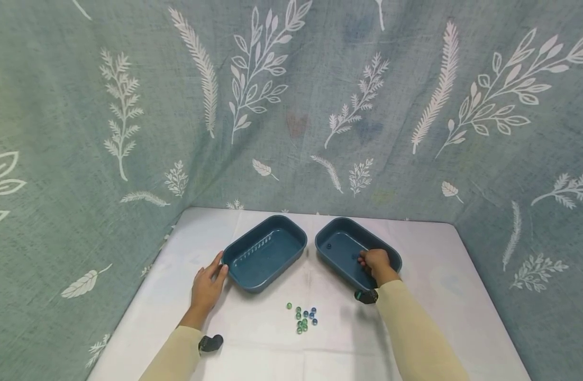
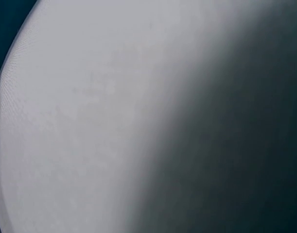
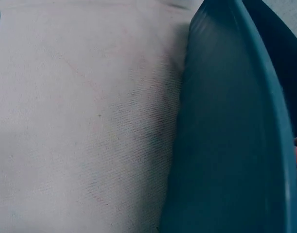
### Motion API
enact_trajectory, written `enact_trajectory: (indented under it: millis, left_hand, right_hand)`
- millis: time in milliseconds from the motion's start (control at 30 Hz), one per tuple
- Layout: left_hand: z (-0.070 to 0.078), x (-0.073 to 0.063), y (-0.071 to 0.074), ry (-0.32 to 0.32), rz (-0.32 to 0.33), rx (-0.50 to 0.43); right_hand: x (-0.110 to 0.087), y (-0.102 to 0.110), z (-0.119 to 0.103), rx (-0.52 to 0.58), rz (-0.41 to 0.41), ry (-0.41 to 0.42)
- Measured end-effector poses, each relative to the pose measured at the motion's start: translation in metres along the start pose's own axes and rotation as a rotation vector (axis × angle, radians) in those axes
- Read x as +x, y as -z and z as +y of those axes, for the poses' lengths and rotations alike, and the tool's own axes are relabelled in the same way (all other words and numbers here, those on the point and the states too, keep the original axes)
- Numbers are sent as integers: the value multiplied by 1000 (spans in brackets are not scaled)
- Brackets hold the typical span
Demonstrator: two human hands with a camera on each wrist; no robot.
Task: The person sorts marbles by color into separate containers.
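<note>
Two dark blue plastic trays stand on the white cloth. At the near left corner of the left tray (image 1: 278,275), my left hand (image 1: 208,286) touches the rim with its fingers nearly straight. Inside the right tray (image 1: 330,263) is my right hand (image 1: 376,263), its fingers bent down towards the floor of the tray. A dark spot, perhaps a marble, shows beside those fingertips; whether they pinch anything is hidden. One dark blue marble (image 1: 328,246) lies farther left in that tray. Between my arms, several green marbles (image 1: 298,316) and blue marbles (image 1: 313,310) lie loose.
The white cloth (image 1: 253,338) covers the table, with patterned grey-green fabric (image 1: 291,159) hanging behind and at both sides. In the right wrist view, the tray's tall side wall (image 3: 226,136) blocks most of the hand. The left wrist view is mostly blurred cloth and shadow.
</note>
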State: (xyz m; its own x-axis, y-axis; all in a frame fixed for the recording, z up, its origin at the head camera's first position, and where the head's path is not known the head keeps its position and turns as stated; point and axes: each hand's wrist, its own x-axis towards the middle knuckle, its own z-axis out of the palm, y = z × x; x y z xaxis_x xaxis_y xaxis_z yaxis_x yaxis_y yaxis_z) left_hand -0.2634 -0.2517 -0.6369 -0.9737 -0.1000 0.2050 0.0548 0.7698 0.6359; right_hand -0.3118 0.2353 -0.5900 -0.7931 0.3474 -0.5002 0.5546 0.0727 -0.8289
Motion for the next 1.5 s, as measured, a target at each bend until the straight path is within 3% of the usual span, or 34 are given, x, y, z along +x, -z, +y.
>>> enact_trajectory:
  millis: [467, 767, 967, 1200, 1500]
  left_hand:
    - [-3, -3, 2, -5, 23, -16]
    - [0, -3, 5, 4, 12, -8]
    - [3, -2, 6, 2, 13, -3]
    - [4, -3, 4, -16, 14, -16]
    - [1, 3, -3, -25, 19, -23]
  right_hand:
    - [-54, 12, -11, -6, -144, 136]
    - [-96, 21, 3, 36, -211, 208]
    - [-117, 20, 19, 71, -233, 206]
    - [-132, 13, 37, 122, -209, 176]
    - [-138, -4, 59, 66, -243, 210]
